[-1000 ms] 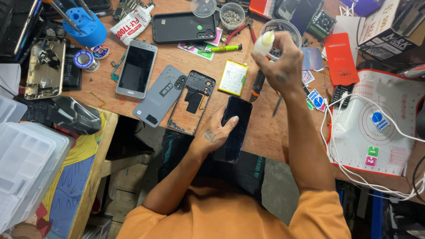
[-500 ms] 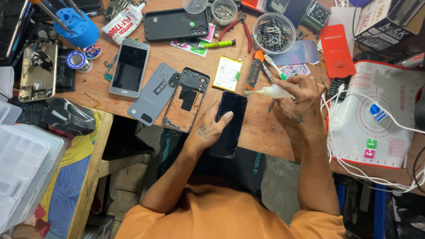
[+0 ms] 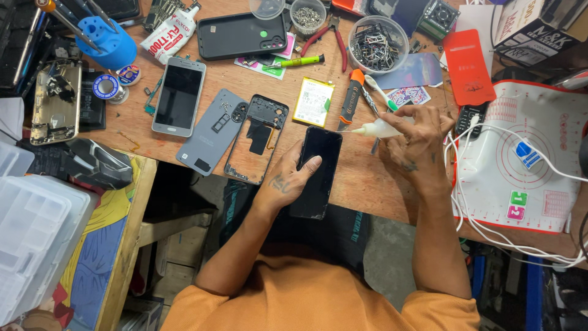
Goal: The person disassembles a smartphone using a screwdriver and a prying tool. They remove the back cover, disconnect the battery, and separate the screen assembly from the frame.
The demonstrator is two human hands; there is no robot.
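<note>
**Black phone under my left hand, glue bottle in my right**

My wooden bench (image 3: 367,184) is crowded with phone parts and tools, and I take the black phone (image 3: 316,171) near its front edge as my landmark. It lies face up, long axis running from me toward the back of the bench, its near end hanging over the edge above my lap.

My left hand (image 3: 288,181) rests on the phone's left side, fingers curled loosely around its edge and thumb laid flat on the glass, pinning it rather than gripping it. My right hand (image 3: 416,138) is up and to the right of the phone, closed around a small white squeeze bottle (image 3: 373,129) whose nozzle points left, toward the phone's top right corner; the tip sits just beside that corner, not touching. The right hand is the nearer one to that corner.

Left of the phone lie an open phone frame (image 3: 254,141) and a grey back cover (image 3: 211,132). Behind it, a clear tub (image 3: 375,44) holds a heap of small dark metal parts, and a smaller cup (image 3: 308,15) holds screws.
</note>
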